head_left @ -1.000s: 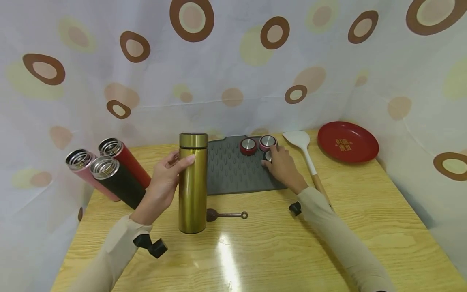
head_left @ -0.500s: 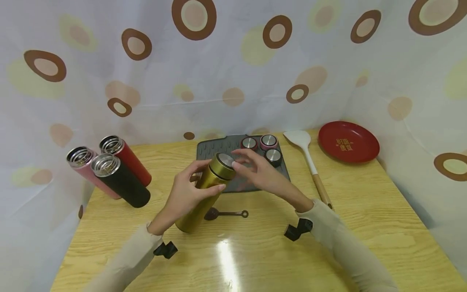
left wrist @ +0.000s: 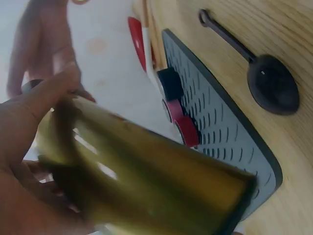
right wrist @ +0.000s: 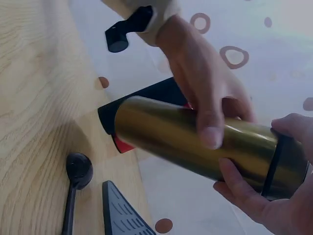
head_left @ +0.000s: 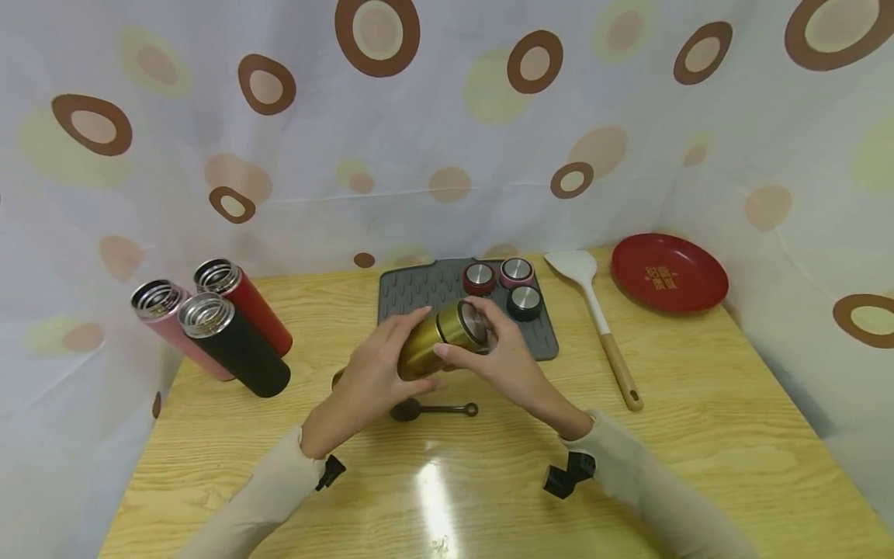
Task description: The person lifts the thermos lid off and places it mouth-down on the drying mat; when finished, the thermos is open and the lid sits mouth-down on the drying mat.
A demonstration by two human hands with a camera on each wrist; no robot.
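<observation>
A gold vacuum flask [head_left: 422, 351] is held tilted above the table, its lid end toward the right. My left hand [head_left: 374, 371] grips its body, thumb on the near side, as the right wrist view also shows. Around the gold lid [head_left: 462, 324] curl the thumb and fingers of my right hand [head_left: 508, 362]. Beyond the hands, a grey ridged mat [head_left: 419, 289] carries a red-rimmed lid [head_left: 479, 277], a pink-rimmed lid [head_left: 517, 272] and a black lid [head_left: 524, 301]. Beneath the flask lies a dark brown measuring spoon [head_left: 433, 409].
At the left stand lidless flasks: pink [head_left: 183, 330], black [head_left: 244, 349] and red [head_left: 254, 307]. Right of the mat lies a white spatula [head_left: 594, 299] with a wooden handle. A red plate [head_left: 669, 272] leans at the back right, near the patterned curtain [head_left: 447, 116].
The flask has gone from upright to strongly tilted, lid toward the right. My right hand has left the lids on the mat and come to the flask's lid.
</observation>
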